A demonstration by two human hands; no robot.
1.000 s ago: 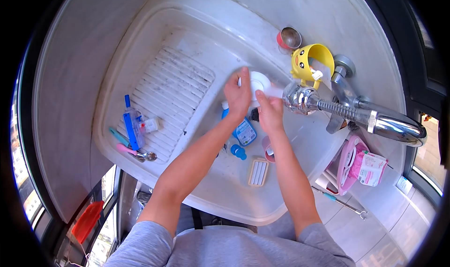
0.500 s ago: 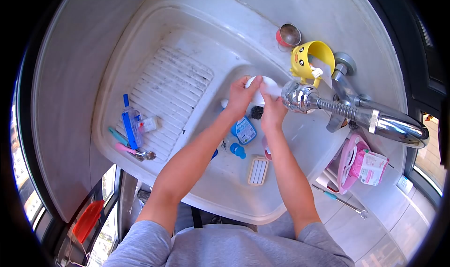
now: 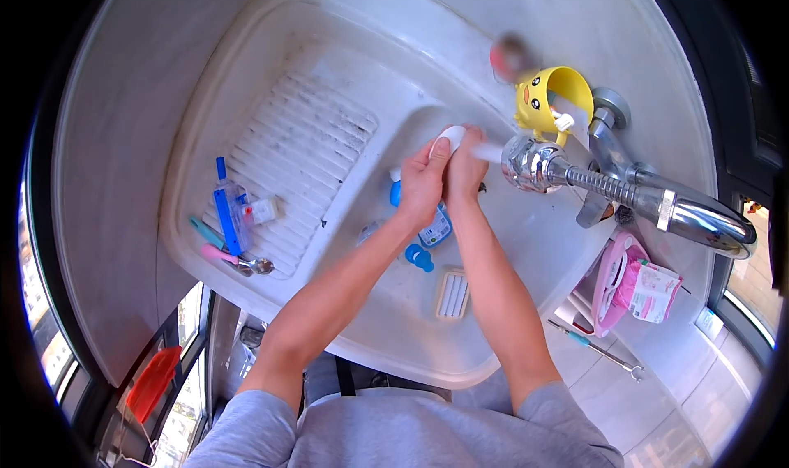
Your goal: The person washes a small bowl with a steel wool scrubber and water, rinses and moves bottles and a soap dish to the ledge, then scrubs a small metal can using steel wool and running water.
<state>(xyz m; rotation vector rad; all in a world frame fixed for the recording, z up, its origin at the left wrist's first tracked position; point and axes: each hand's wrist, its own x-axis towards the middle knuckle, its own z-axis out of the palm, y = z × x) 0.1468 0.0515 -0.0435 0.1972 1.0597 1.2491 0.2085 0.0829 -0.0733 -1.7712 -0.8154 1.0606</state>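
Over the sink basin, my left hand (image 3: 426, 182) is closed on a small white dish (image 3: 448, 142), its thumb on the near side. My right hand (image 3: 465, 168) wraps round the dish's other side, against my left hand. Water runs from the chrome faucet head (image 3: 528, 164) onto my right hand and the dish. Below my hands in the basin lie a blue bottle with a label (image 3: 436, 228), a blue cap-like piece (image 3: 418, 258) and a beige soap rack with white bars (image 3: 452, 295).
A yellow cup with a face (image 3: 567, 94) and a blurred red-and-metal cup (image 3: 511, 57) stand on the back ledge. On the ribbed board (image 3: 304, 139) lie a blue-and-clear item (image 3: 230, 213) and pink-handled spoon (image 3: 238, 260). A pink basin (image 3: 612, 291) is at right.
The white dish has turned from lying broad side up to a steeper tilt. My hands have drawn closer together around it, and the view has shifted slightly.
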